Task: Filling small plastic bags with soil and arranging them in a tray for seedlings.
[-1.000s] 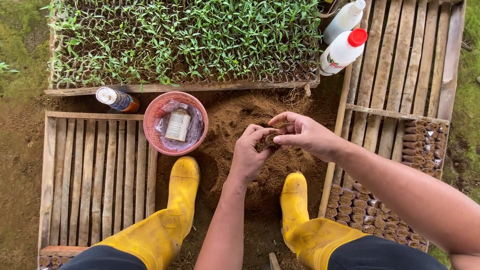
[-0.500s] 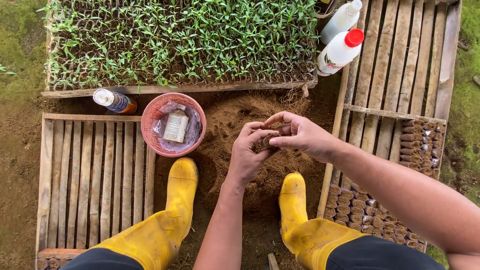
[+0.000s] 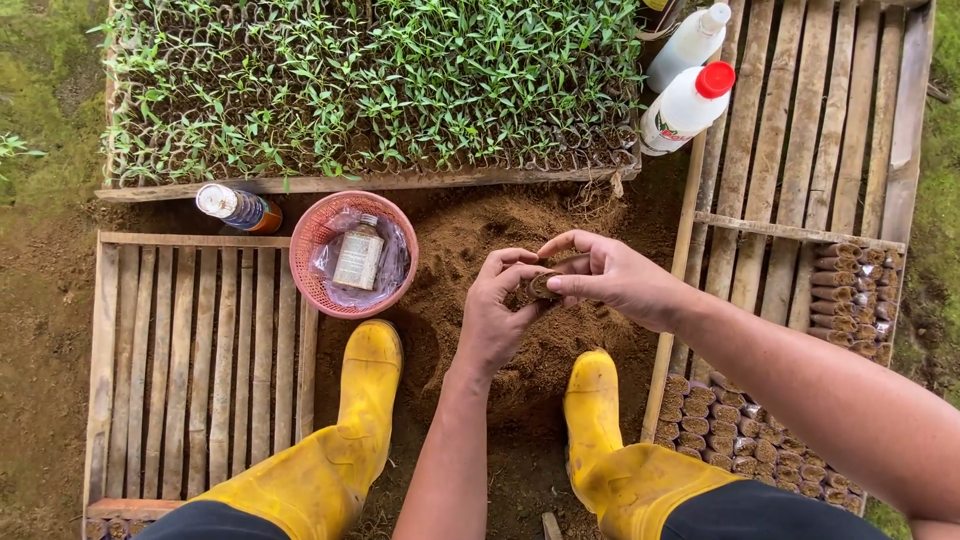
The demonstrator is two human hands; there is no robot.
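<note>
Soil-filled small pot point(image 3: 541, 285) upright between both hands point(image 3: 560, 295), mouth up

Glossy yellow rubber boots point(image 3: 340, 440), weathered rough wooden slat trays point(image 3: 200, 370), crumbly matt soil heap point(image 3: 500, 230), pink plastic basket point(image 3: 352, 256).

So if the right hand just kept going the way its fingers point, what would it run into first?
The right hand points leftward at the small soil-filled pot it already pinches, with the left hand right behind. Beyond them, probably the pink basket, though depth is unclear.
</note>
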